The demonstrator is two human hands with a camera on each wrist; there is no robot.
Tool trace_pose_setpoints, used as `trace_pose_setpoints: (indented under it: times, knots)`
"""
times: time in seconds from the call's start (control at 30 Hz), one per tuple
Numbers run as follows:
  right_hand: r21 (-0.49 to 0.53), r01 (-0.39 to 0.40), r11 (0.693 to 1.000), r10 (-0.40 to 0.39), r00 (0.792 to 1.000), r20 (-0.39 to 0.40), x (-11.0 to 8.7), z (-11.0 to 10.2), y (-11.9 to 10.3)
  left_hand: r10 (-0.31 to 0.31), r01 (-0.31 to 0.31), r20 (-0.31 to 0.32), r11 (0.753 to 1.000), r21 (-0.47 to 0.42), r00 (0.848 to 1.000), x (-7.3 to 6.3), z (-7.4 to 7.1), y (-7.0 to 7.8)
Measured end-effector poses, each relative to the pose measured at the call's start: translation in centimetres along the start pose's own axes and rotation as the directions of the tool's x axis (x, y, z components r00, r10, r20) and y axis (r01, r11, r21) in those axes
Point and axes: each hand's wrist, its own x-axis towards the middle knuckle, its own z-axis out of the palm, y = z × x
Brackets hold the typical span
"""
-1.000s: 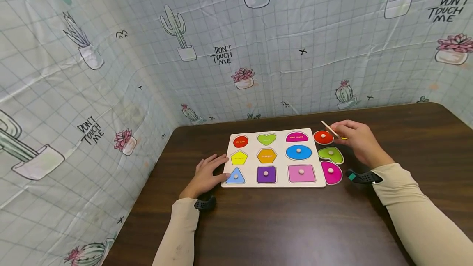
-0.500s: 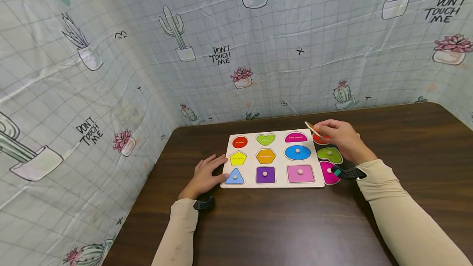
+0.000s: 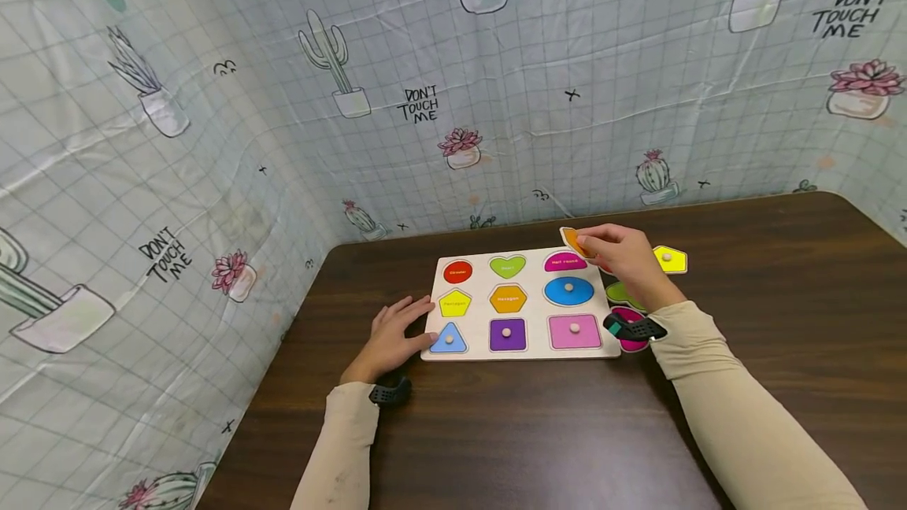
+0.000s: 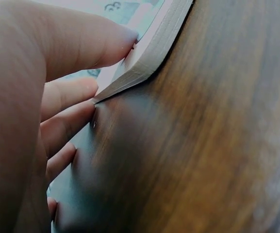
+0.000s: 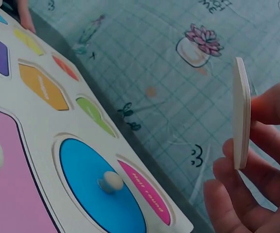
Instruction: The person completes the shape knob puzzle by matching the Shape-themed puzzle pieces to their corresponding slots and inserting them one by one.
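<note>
My right hand pinches an orange hexagon puzzle piece, holding it tilted above the back right corner of the white shape puzzle board. The right wrist view shows this piece edge-on between thumb and fingers. At the board's left side rests my left hand, its thumb on top near the light blue triangle and its fingers along the edge. Round knobs stand on the triangle, purple square, pink rectangle and blue oval. The orange hexagon recess bears printed lettering.
Right of the board lie a yellow pentagon piece, a green heart piece and a magenta half-round piece, the last two partly covered by my right hand and wrist. A cactus-print cloth hangs behind the brown table.
My right hand has moved left with the orange hexagon piece, from above the loose pieces to the board's back right corner. The yellow pentagon piece has come into sight. The left hand stays put.
</note>
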Motion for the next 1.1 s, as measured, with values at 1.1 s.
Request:
trace_pose_setpoints:
  times: [1.1]
  knots:
    - [-0.350, 0.105, 0.931, -0.031, 0.977, 0.209, 0.7, 6.1, -0.7, -0.012, 0.012, 0.009, 1.000, 0.019, 1.000, 0.2, -0.1, 0.0]
